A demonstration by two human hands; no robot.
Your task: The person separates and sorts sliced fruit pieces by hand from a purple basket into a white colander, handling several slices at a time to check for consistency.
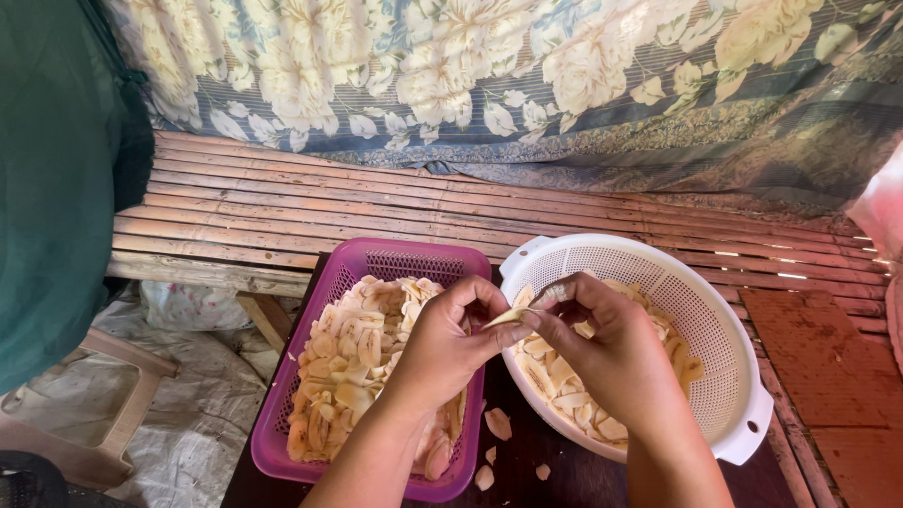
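Note:
My left hand (442, 343) and my right hand (607, 343) meet above the gap between two containers, both pinching one thin pale banana slice (508, 317) between fingertips. Below the left hand a purple rectangular basket (376, 256) holds several pale slices (353, 362). Under the right hand a round white colander (724, 376) with two handles holds more slices (564, 395). Both containers rest on a dark table (564, 480).
A few loose slices (497, 423) lie on the dark table between the containers. A slatted bamboo bench (282, 202) runs behind, backed by a floral cloth (527, 75). A green cloth (47, 179) hangs at left, above a pale plastic stool (122, 414) and sheeting on the floor.

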